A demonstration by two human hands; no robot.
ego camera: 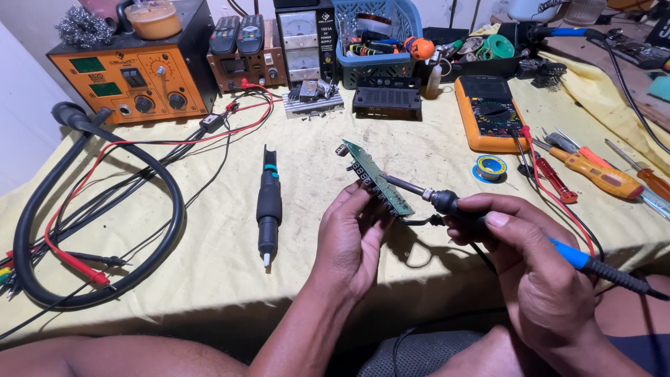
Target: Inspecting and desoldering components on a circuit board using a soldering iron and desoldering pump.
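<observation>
Green circuit board (377,178) in left hand (352,237), soldering iron (447,202) in right hand (527,262).

Soft, even light fills the room from above and slightly behind the bench, bright enough that the yellow cloth on the tabletop (209,230) reads clearly with no harsh glare. Shadows are gentle: the thick black hose (171,209) throws a faint, blurred one on the cloth, and a darker patch sits under the hands (352,237) near the table's front edge. The centre is sharp, down to the green circuit board (377,178). Toward the corners the wide lens bends things, so the table edge curves and the far right side stretches. The lower foreground falls into dimness, and a small sheen shows on the orange station (129,77).
</observation>
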